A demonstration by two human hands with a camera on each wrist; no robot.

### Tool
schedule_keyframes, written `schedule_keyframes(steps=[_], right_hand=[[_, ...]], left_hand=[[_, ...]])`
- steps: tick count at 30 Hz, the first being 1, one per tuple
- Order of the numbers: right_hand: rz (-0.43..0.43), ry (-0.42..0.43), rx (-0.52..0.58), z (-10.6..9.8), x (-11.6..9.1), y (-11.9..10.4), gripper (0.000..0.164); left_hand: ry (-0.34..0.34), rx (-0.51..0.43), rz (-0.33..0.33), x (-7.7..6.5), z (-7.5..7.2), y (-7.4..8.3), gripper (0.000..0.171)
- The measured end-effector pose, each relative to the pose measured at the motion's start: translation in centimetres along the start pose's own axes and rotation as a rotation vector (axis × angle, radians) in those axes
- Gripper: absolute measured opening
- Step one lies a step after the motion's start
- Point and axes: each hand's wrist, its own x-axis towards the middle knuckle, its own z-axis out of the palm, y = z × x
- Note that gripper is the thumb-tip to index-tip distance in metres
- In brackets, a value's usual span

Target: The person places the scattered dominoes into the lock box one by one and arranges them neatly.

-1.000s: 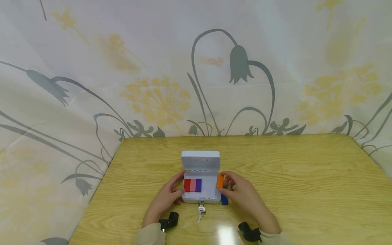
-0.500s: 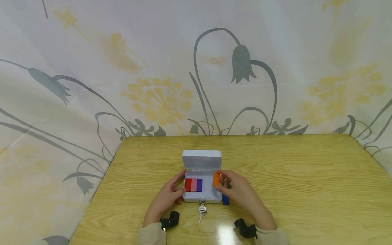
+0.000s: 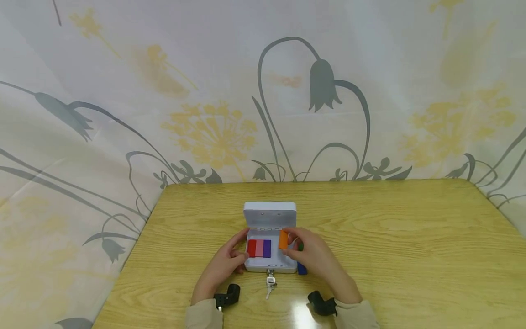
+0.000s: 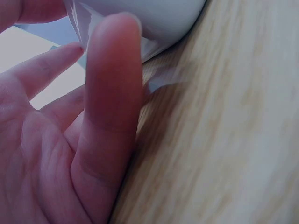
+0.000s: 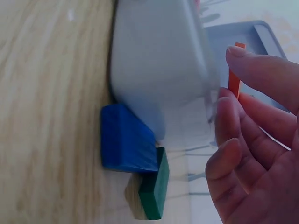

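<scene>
My left hand [image 3: 223, 262] holds the left side of a small white cash box [image 3: 283, 264], its thumb near the front corner and its index finger at the back corner. In the left wrist view, the fingers [image 4: 112, 79] lie against the box wall. The lid [image 3: 270, 215] stands raised. A red block [image 3: 252, 248], a pink block [image 3: 259, 248] and a purple block [image 3: 267, 248] lie side by side in the box's left half. With thumb and fingertips, my right hand [image 3: 314, 251] pinches a flat orange block [image 3: 283, 239] over the box's right half.
Outside the box's right wall, a blue block [image 5: 126, 140] and a green block [image 5: 156, 186] touch each other on the wooden table [image 3: 411, 256]. Keys [image 3: 269, 287] hang from the lock at the front. A flower-printed cloth [image 3: 222, 91] rises behind the table.
From the box's right edge, my right hand has moved left with the orange block, carrying it further over the interior. The left hand and the box stay in place.
</scene>
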Motion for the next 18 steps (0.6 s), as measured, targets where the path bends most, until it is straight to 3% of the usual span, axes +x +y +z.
schedule_keyframes(steps=[18], right_hand=[[-0.044,-0.019,-0.144,1.08,0.43,0.27,0.043]], left_hand=[[0.002,0.006,0.003,0.05,-0.05,-0.1,0.063]])
